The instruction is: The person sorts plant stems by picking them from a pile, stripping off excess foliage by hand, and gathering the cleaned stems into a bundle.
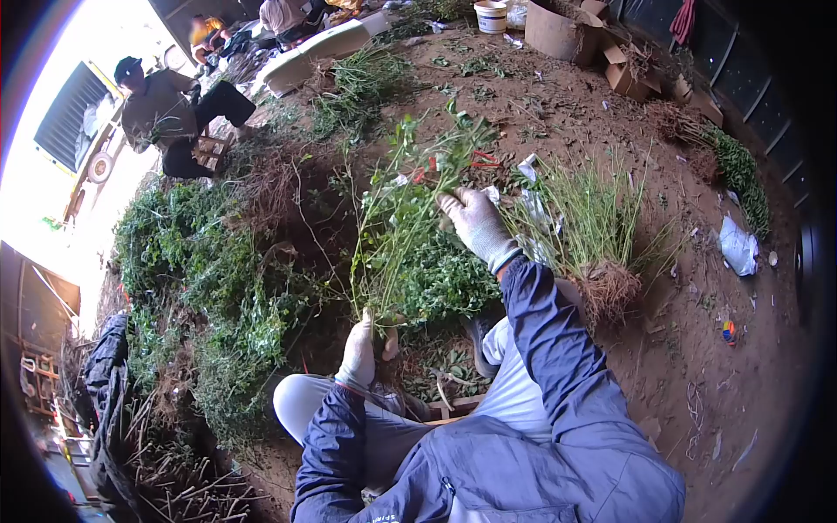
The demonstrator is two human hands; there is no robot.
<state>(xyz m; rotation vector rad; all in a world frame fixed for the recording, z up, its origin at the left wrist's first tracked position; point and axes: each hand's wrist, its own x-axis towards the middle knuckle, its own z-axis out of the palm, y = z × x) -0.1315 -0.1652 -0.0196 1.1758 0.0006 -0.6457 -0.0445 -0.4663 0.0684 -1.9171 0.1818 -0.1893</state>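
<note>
Green leafy stems (398, 228) look light, springy, easily bruised — best held low, where the left hand (357, 353) grips them bunched, while the right hand (478, 227) pinches higher up.

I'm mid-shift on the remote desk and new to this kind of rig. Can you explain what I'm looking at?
There is no robot here. A person wears one camera on the head, so this single wide, curved view looks forward and down past their own lap. The left hand and right hand, both in pale gloves, hold leafy green stems: the left low down, the right near the top. On the bare soil lie a big leafy heap to the left and, to the right, a bundle with roots. A white bucket stands farther back. Another person sits at upper left.
</note>
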